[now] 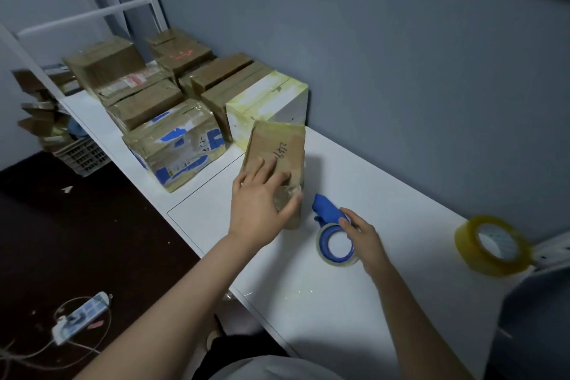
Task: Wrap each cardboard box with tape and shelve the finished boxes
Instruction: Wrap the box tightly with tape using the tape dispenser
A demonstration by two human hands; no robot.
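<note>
Head view, left hand [258, 198] spread flat on cardboard box [277, 145], right hand [361, 235] grip clamped on tape dispenser [323, 242]

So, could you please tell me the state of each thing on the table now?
small box: partly taped at its near end, left hand rests on it.
tape dispenser: gripped by right hand, beside the box.
yellow tape roll: standing on edge, untouched.
taped boxes: wrapped, stacked by the wall.
</note>
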